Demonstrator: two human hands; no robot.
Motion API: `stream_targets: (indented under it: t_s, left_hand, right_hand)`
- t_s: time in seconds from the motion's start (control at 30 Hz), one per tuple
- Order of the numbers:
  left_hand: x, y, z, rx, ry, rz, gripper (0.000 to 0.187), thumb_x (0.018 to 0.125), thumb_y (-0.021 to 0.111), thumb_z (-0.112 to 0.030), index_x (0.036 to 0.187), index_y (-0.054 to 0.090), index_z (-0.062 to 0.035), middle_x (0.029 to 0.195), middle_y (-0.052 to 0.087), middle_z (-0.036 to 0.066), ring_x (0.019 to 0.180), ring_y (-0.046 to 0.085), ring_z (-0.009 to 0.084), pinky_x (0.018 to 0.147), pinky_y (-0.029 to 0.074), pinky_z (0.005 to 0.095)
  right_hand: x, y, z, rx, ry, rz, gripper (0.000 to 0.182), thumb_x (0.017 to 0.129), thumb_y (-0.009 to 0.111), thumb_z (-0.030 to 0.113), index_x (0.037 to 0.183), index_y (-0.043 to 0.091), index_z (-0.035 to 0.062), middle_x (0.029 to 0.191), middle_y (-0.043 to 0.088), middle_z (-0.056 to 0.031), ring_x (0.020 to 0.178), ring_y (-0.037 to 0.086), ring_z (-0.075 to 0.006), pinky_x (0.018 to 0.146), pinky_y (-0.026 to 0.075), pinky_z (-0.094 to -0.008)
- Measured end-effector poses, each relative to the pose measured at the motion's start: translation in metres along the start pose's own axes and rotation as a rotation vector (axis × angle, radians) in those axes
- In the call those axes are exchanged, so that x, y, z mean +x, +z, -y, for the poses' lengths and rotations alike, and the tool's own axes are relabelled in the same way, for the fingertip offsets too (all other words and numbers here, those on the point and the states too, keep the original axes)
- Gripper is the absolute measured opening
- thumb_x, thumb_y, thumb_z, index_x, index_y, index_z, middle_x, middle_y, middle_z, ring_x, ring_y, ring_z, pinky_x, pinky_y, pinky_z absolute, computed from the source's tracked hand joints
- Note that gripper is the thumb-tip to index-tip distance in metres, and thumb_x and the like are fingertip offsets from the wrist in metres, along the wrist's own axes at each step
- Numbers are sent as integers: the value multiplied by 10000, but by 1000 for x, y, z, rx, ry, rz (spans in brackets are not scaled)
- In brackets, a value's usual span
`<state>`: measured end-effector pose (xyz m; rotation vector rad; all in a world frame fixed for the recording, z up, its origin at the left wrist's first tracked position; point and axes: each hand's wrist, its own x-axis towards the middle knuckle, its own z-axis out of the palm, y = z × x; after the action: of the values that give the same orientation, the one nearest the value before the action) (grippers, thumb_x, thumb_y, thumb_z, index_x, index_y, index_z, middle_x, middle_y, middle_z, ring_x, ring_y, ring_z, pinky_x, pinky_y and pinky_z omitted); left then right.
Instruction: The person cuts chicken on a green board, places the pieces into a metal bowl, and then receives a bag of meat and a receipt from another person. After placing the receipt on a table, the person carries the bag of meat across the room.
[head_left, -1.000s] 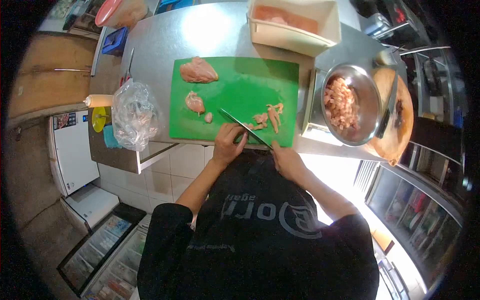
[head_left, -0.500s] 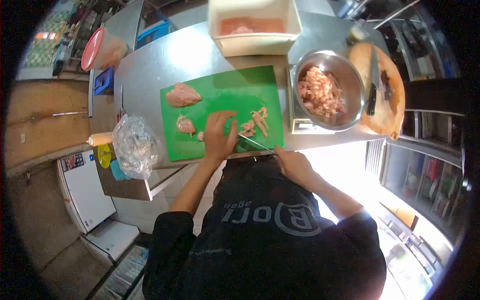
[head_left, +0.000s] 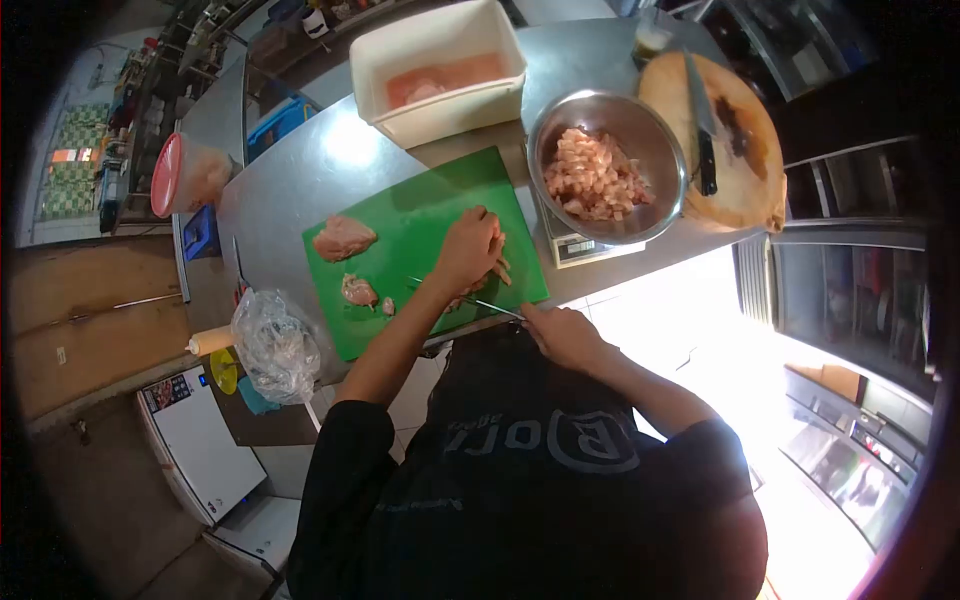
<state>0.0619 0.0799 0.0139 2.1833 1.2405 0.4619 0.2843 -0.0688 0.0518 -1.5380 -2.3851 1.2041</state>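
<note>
On a green cutting board (head_left: 420, 220), my left hand (head_left: 467, 250) reaches to the strips of raw meat (head_left: 503, 268) on the right side, its fingers curled over them. My right hand (head_left: 560, 335) is wrapped round the handle of a knife (head_left: 495, 308), whose thin blade points left across the near part of the board, beside small meat pieces partly hidden by my left hand and forearm. A large piece of raw meat (head_left: 344, 238), a smaller one (head_left: 359, 291) and a tiny scrap (head_left: 388, 306) lie at the board's left.
Right of the board, a steel bowl (head_left: 665, 160) of diced meat rests on a scale (head_left: 590, 250). Beyond it lies a round wooden block (head_left: 660, 90) with a large knife (head_left: 700, 110). A white bin (head_left: 450, 118) stands behind; a plastic bag (head_left: 275, 345) lies left.
My left hand has moved right and away from me, onto the meat strips. My right hand still holds the knife near the board's front edge. The whole view has turned and shifted.
</note>
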Motion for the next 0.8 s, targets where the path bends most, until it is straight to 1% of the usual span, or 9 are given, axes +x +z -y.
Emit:
stream_targets:
  t_s: [0.17,0.23,0.27,0.33,0.43,0.47,0.53,0.63,0.8]
  left_hand:
    - [12,-11,-5,-137,68,40,183,966,749,-91,987,582,-20,923,673,148,886,682,351,775,534,481]
    - [14,-24,-18,-342,-68,122,162,976,763,-66,1034,625,-3,899,707,143,818,734,270,739,572,433]
    - [14,-28,-25,-341,-68,129,162,976,763,-66,1034,625,-3,899,707,143,818,734,270,739,572,433]
    - [13,-32,-33,-669,-142,327,140,971,781,-48,1070,701,11,885,722,136,823,763,207,752,602,392]
    - [10,-35,-29,-684,-202,462,139,983,776,-65,1090,762,23,941,754,148,874,777,227,809,615,387]
    - [9,-31,-19,-683,-203,459,139,983,776,-65,1090,762,23,941,754,148,874,777,227,809,615,387]
    - [5,-17,5,-263,23,279,151,1005,759,-84,1094,784,36,1015,793,150,922,790,240,825,617,383]
    - [0,-18,13,-199,101,276,177,1018,749,-100,1114,786,45,1061,814,152,973,797,251,845,616,371]
    - [4,-35,-11,-458,-70,256,164,996,754,-85,1110,793,28,1053,806,141,925,790,217,820,616,367]
  right_hand:
    - [1,7,-4,37,0,-34,241,1114,577,285,1252,525,94,782,701,-237,761,715,-488,673,551,-619]
    - [1,3,1,42,-10,-47,249,1113,578,287,1261,521,95,786,703,-237,769,717,-487,677,552,-619]
    - [2,-2,5,24,18,8,244,1110,575,276,1247,529,80,811,716,-243,796,734,-488,695,570,-623]
    - [2,-6,7,7,44,62,240,1107,571,266,1234,536,65,836,730,-250,823,751,-489,713,588,-628]
    - [3,-8,9,25,33,64,240,1109,572,268,1229,542,62,842,730,-254,843,752,-489,735,589,-627]
    - [3,-9,10,27,21,60,240,1108,573,267,1224,546,58,840,729,-253,842,751,-491,735,588,-626]
    - [3,-9,8,27,10,53,241,1107,574,266,1219,549,54,838,728,-253,841,749,-492,734,588,-625]
    - [4,-4,5,28,11,45,244,1105,577,267,1210,550,48,829,723,-252,827,745,-494,727,585,-629]
    - [5,2,0,30,-19,12,245,1087,606,251,1209,548,47,820,719,-250,797,744,-490,705,589,-623]
